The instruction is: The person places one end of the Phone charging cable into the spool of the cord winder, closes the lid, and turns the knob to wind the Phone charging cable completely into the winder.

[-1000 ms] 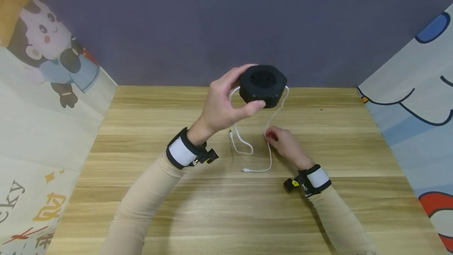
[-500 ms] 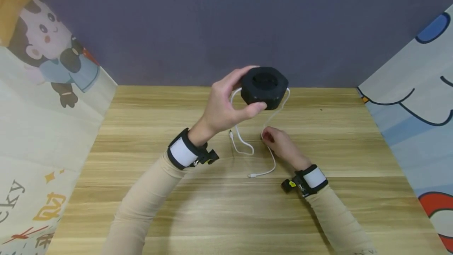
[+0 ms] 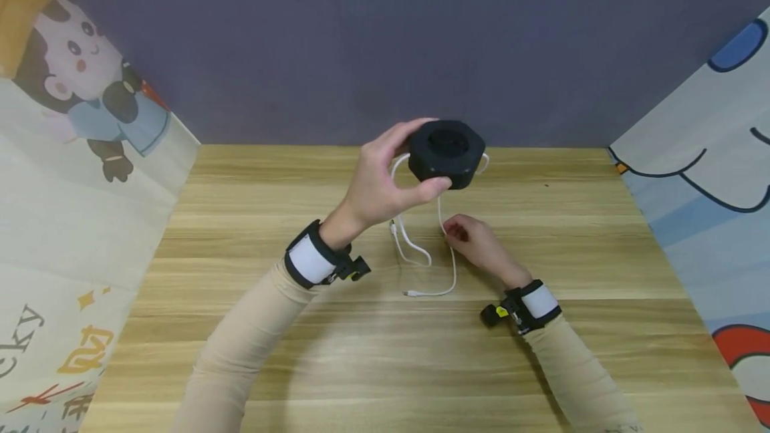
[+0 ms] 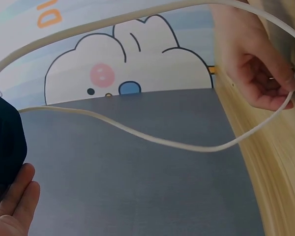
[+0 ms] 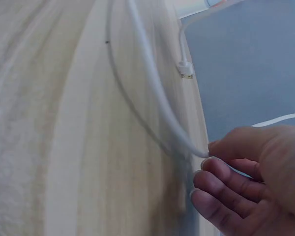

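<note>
In the head view my left hand (image 3: 379, 179) grips a black hexagonal block (image 3: 448, 164) with a round recess in its face, raised over the table's far part. The thumb lies on the block's near side and the fingers reach round its far side. A white USB cable (image 3: 454, 274) runs from behind the block, where its attachment is hidden. My right hand (image 3: 481, 246) pinches this cable between thumb and fingertips, below and right of the block. One end plug (image 3: 412, 293) lies left of that hand, while another plug (image 3: 394, 229) hangs below my left hand.
Under both hands is a wood-grain tabletop (image 3: 385, 366). A dark blue-grey wall (image 3: 385, 39) stands at the back. Cartoon-printed panels flank the table, one on the left (image 3: 72, 219) and one on the right (image 3: 710, 152).
The block has dropped slightly. The cable stretch between block and right hand has shifted left, now passing behind the block's lower edge. The near plug swung right, then back left.
</note>
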A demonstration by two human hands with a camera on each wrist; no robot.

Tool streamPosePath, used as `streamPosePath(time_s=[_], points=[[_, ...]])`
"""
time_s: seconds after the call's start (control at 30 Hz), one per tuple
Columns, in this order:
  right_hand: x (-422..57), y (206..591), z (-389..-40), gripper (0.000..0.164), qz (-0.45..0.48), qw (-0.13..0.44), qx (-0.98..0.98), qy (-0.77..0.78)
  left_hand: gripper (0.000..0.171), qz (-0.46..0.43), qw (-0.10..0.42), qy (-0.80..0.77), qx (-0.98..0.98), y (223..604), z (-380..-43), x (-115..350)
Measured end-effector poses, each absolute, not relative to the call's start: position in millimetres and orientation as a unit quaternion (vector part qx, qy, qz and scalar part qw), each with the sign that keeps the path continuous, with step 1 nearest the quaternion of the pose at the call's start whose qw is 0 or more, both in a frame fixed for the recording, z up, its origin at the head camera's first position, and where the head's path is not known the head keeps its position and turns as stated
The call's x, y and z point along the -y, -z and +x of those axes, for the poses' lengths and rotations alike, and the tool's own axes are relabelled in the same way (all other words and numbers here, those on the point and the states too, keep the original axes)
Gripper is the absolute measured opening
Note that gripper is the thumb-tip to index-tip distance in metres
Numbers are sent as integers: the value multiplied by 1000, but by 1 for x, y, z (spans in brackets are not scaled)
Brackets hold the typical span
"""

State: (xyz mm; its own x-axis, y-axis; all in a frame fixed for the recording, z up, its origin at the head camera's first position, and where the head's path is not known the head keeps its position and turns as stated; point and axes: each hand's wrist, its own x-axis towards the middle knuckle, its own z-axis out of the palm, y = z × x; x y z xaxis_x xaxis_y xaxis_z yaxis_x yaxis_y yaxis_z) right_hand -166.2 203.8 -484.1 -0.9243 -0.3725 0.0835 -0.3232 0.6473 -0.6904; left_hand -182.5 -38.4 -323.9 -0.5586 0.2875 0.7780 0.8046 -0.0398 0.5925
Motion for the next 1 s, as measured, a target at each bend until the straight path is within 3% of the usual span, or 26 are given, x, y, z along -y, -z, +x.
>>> streamPosePath(time_s=[0.37, 0.77, 1.0], points=[[-208, 479, -167, 16, -187, 15, -903, 387, 64, -404, 201, 598, 662, 332, -181, 41], [-212, 449, -166, 23, -134, -173, -844, 490, 65, -400, 194, 592, 672, 348, -178, 40], [-209, 429, -163, 32, -177, -228, -768, 572, 66, -394, 193, 587, 680, 354, -177, 39]])
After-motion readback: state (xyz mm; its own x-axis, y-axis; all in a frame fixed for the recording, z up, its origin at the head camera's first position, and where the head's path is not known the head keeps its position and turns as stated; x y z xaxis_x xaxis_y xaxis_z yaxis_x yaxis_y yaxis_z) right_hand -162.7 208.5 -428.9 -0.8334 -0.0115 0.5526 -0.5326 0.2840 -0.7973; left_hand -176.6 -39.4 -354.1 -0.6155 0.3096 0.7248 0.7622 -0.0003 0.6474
